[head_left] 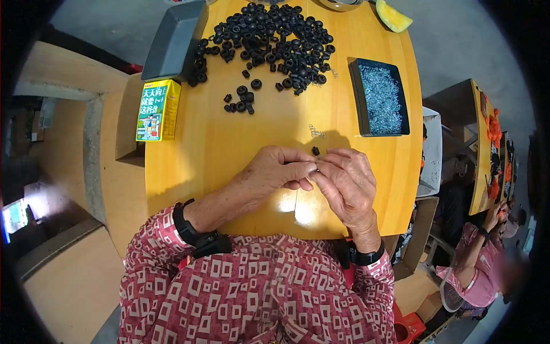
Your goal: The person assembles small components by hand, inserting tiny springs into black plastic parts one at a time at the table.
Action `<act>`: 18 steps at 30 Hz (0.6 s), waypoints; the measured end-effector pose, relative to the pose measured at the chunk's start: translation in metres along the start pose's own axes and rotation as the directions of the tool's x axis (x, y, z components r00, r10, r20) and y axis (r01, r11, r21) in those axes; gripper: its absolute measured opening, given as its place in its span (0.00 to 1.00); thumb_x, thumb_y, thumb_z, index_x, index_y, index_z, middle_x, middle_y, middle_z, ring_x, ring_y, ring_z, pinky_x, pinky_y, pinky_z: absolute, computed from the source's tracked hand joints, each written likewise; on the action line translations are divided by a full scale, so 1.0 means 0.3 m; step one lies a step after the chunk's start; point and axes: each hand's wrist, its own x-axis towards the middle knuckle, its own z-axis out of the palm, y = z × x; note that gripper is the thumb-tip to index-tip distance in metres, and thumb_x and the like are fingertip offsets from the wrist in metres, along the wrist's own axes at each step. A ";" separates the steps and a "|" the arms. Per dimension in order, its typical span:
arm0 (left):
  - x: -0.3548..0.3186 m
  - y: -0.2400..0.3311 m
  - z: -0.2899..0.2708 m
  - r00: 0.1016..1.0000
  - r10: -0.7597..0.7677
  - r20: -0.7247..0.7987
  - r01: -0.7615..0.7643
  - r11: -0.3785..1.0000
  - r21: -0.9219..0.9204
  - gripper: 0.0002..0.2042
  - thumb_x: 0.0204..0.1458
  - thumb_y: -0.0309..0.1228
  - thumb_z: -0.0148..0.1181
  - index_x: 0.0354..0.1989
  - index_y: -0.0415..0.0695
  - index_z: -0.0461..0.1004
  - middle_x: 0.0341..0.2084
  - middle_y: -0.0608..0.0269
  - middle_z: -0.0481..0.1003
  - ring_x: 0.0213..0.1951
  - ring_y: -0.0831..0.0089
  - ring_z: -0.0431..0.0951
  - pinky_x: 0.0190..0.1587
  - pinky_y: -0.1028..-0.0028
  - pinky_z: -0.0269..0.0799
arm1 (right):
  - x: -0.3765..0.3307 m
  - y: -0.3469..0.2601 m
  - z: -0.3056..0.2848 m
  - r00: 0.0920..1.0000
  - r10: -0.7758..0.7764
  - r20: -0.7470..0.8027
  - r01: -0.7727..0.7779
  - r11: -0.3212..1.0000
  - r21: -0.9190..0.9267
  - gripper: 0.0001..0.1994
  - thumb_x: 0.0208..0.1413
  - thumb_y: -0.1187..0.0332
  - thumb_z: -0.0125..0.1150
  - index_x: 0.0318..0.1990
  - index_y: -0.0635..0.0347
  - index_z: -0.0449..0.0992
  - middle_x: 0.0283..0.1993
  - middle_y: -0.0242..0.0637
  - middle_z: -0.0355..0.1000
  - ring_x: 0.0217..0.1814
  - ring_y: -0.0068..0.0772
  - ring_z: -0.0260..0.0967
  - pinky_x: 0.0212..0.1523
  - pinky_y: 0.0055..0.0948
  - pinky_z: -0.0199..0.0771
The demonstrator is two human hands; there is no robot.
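Over the near part of the table, my left hand and my right hand meet fingertip to fingertip. Both are closed in a pinch. A sliver of something small and dark shows between the fingertips, mostly hidden by them. Just beyond the fingers is a small black part; I cannot tell whether it lies on the table or touches them. Several clear coiled pieces, like small springs, lie a little farther off. A small group of round black rubber-like parts sits left of those.
A large heap of black parts covers the far middle of the wooden table. At left stand a grey tray and a yellow-green drink carton. A black tray of clear springs lies right. Another person works at far right.
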 end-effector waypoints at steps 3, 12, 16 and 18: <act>0.001 -0.001 -0.013 0.999 -0.019 0.039 0.019 1.000 0.016 0.10 0.59 0.36 0.61 0.41 0.42 0.78 0.31 0.71 0.76 0.34 0.85 0.75 0.40 0.83 0.70 | 0.011 -0.011 -0.003 1.000 0.006 0.011 -0.006 1.000 0.009 0.12 0.42 0.74 0.73 0.37 0.62 0.80 0.39 0.38 0.77 0.43 0.43 0.74 0.44 0.37 0.73; 0.003 0.004 -0.015 0.998 -0.004 0.067 0.005 1.000 -0.007 0.10 0.58 0.35 0.63 0.40 0.41 0.79 0.31 0.68 0.78 0.31 0.82 0.76 0.38 0.82 0.72 | 0.007 -0.009 -0.006 0.999 0.035 0.011 -0.035 0.998 0.052 0.10 0.43 0.77 0.70 0.36 0.63 0.79 0.37 0.39 0.76 0.43 0.43 0.74 0.44 0.38 0.73; 0.001 0.022 -0.017 0.998 0.047 -0.034 -0.040 0.985 0.165 0.12 0.56 0.33 0.66 0.43 0.38 0.78 0.31 0.67 0.78 0.31 0.81 0.76 0.36 0.81 0.72 | 0.024 -0.019 -0.015 0.997 -0.019 0.080 0.027 0.995 -0.099 0.10 0.43 0.76 0.70 0.35 0.64 0.78 0.39 0.40 0.76 0.45 0.42 0.73 0.46 0.40 0.72; 0.001 0.023 -0.020 0.998 0.056 -0.022 -0.051 0.980 0.194 0.13 0.55 0.32 0.66 0.44 0.37 0.78 0.31 0.66 0.77 0.31 0.80 0.76 0.36 0.81 0.72 | 0.026 -0.021 -0.014 0.996 -0.025 0.084 0.033 0.995 -0.096 0.10 0.43 0.76 0.70 0.35 0.63 0.78 0.39 0.39 0.76 0.46 0.42 0.73 0.47 0.40 0.71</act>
